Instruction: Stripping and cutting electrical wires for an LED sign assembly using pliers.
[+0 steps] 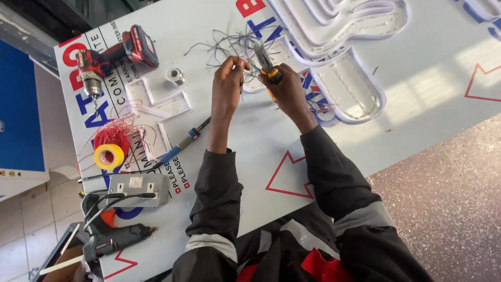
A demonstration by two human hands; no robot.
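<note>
Left hand (pixel 229 78) pinches the wires (pixel 224 44) over the white board (pixel 417 94); right hand (pixel 284 86) grips orange-handled pliers (pixel 265 62), their jaws right at the strands. Best kept taut, I'd say, biting one strand squarely beside the pinch.

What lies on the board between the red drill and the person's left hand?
In the head view, a small spool of solder sits between the red drill and the left hand; otherwise bare board.
</note>
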